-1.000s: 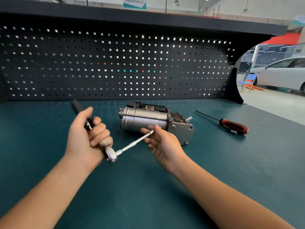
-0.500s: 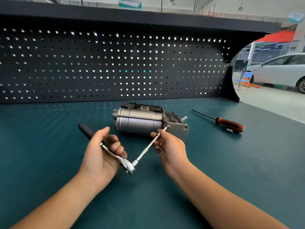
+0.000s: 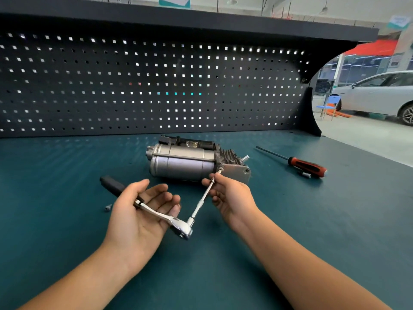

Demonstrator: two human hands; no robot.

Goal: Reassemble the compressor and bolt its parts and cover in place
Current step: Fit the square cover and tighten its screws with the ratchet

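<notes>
Teal workbench (image 3: 55, 175) under a black pegboard (image 3: 111, 86): a silver compressor (image 3: 185, 163) lies on its side, just beyond 2 bare hands. The left hand (image 3: 143, 211), in front and left of the compressor, lies palm up with fingers loosely spread, the ratchet (image 3: 169, 220) handle resting across it. The right hand (image 3: 232, 198) pinches the extension bar (image 3: 202, 200) near its tip, which meets the compressor's end plate (image 3: 237, 173). 1 small bolt (image 3: 108, 207) lies to the compressor's left and a red-handled screwdriver (image 3: 306, 166) to its right, the bench edge beyond that. Open mat spreads left and in front.
</notes>
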